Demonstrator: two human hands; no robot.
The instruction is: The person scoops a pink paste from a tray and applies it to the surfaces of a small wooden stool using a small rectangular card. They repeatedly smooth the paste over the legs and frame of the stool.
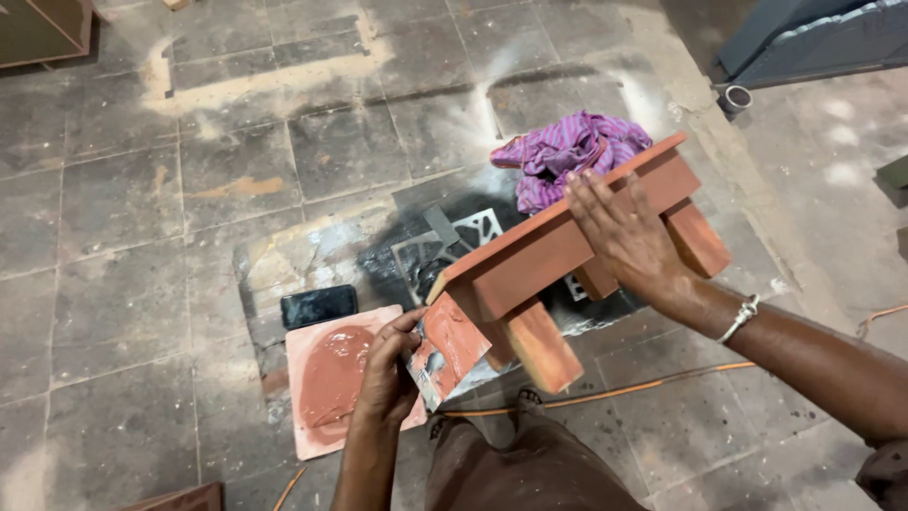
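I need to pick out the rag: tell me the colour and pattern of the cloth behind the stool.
Purple with thin pale stripes, crumpled cloth; the head view shows it.

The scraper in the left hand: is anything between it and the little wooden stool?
Nothing visible. The paste-covered scraper in the left hand lies directly against the end of the stool, which the right hand steadies from above.

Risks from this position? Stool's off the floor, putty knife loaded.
1. The right hand alone steadies the tilted reddish stool, palm flat on it; it might slip or swing while being scraped.
2. The left hand presses a paste-loaded scraper at the stool's edge; paste may drip onto the dark phone lying beside the paste slab.
3. An orange cable runs across the floor by the person's legs: a possible snag.
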